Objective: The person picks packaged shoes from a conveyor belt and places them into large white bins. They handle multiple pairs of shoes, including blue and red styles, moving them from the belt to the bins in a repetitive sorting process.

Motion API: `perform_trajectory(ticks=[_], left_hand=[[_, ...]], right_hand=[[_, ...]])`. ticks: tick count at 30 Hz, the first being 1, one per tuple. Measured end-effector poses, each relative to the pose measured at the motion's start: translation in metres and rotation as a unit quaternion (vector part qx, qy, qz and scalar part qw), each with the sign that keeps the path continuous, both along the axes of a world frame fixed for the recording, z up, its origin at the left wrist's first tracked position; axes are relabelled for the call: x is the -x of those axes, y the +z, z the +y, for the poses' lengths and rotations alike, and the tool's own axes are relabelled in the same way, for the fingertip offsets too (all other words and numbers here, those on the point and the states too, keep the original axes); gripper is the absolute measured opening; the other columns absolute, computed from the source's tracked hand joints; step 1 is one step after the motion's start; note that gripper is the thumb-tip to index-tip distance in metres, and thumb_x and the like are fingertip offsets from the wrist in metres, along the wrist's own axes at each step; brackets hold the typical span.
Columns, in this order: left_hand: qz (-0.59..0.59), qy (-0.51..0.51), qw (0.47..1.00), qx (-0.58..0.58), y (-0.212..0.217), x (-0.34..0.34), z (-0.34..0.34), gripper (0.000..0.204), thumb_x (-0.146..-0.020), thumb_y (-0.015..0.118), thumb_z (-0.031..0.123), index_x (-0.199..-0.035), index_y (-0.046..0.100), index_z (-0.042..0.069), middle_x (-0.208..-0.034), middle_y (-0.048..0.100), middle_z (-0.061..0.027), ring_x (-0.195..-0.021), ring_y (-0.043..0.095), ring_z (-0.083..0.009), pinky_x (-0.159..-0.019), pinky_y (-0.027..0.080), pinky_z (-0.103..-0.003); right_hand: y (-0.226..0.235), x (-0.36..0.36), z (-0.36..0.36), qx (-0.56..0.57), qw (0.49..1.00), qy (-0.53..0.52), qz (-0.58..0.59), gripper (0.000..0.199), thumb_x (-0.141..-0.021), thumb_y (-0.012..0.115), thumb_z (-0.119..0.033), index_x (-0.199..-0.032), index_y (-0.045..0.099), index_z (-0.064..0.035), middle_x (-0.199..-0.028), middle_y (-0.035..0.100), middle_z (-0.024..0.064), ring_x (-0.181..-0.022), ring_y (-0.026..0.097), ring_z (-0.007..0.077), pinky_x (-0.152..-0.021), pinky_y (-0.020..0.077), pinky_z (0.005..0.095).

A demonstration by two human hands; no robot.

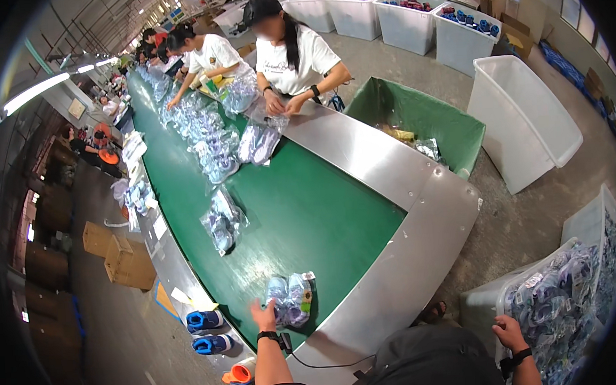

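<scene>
Near the close end of the green conveyor belt (330,223) lies a pair of pale blue and lilac shoes (290,299) with a white tag and a green-yellow patch. My left hand (263,315) is at their left side, fingers apart, the fingertips at the edge of the near shoe. My right hand (509,331) hangs loosely curled with nothing visible in it. It is beside a white bin (482,300) heaped with bagged pale shoes (553,288). Farther up the belt lies a pair of shoes in a clear bag (223,220).
A metal ledge (389,275) borders the belt. Two blue shoes (209,331) and an orange cup (241,372) stand at left. Across the belt, a co-worker (301,60) handles a clear bag. A green bin (415,110) and white tub (520,122) stand at right.
</scene>
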State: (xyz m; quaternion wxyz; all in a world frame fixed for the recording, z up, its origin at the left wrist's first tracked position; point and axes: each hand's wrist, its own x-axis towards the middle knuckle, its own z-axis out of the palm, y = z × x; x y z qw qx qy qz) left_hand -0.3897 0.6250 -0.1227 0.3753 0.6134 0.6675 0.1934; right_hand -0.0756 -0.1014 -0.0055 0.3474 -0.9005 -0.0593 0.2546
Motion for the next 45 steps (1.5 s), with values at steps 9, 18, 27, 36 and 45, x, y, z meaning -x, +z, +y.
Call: perform_trajectory(ticks=[9, 18, 27, 36, 45], left_hand=[[-0.077, -0.16, 0.963, 0.203, 0.033, -0.029, -0.024, 0.108, -0.068, 0.097, 0.037, -0.146, 0.043, -0.014, -0.125, 0.067, -0.025, -0.108, 0.069, -0.0281, -0.095, 0.055, -0.039], [-0.183, -0.096, 0.962, 0.176, 0.004, -0.076, -0.076, 0.093, -0.079, 0.087, 0.012, -0.155, 0.034, 0.004, -0.104, 0.064, -0.0124, -0.089, 0.065, -0.0194, -0.072, 0.056, -0.034], [-0.384, -0.018, 0.863, 0.328, 0.049, -0.143, -0.079, 0.028, -0.093, 0.062, 0.026, -0.114, 0.063, 0.007, -0.108, 0.07, -0.0099, -0.098, 0.071, -0.0256, -0.075, 0.063, -0.043], [-0.477, -0.149, 0.64, 0.584, 0.114, -0.196, -0.175, 0.049, -0.088, 0.058, 0.028, -0.128, 0.061, 0.0, -0.117, 0.072, -0.0153, -0.105, 0.07, -0.0318, -0.095, 0.056, -0.046], [-0.434, -0.334, 0.61, 0.573, 0.187, -0.247, -0.282, 0.081, -0.083, 0.064, 0.027, -0.155, 0.037, 0.0, -0.143, 0.055, -0.0189, -0.128, 0.058, -0.033, -0.11, 0.048, -0.045]], right_hand=[[-0.017, 0.036, -0.012, 0.068, 0.997, 0.015, 0.01, 0.036, -0.08, 0.079, -0.019, -0.109, 0.07, 0.0006, -0.085, 0.07, 0.013, -0.076, 0.069, 0.0239, -0.074, 0.0558, 0.036], [-0.03, 0.04, -0.019, 0.05, 0.997, -0.018, 0.059, 0.035, -0.08, 0.077, -0.016, -0.109, 0.07, 0.0027, -0.089, 0.072, 0.0133, -0.084, 0.071, 0.0202, -0.077, 0.0565, 0.0351], [-0.019, 0.015, -0.007, 0.028, 0.994, 0.074, -0.074, 0.028, -0.083, 0.072, -0.015, -0.106, 0.069, 0.0016, -0.093, 0.071, 0.0134, -0.083, 0.069, 0.0255, -0.079, 0.0552, 0.0346], [0.088, -0.022, 0.08, -0.164, 0.986, 0.007, 0.005, 0.034, -0.095, 0.069, -0.014, -0.126, 0.063, 0.0014, -0.093, 0.068, 0.004, -0.083, 0.062, 0.0102, -0.077, 0.0517, 0.0283], [0.151, -0.037, 0.114, -0.301, 0.943, -0.016, 0.139, 0.046, -0.099, 0.07, -0.026, -0.135, 0.058, 0.0019, -0.102, 0.068, 0.0052, -0.091, 0.063, 0.0109, -0.077, 0.0521, 0.027]])
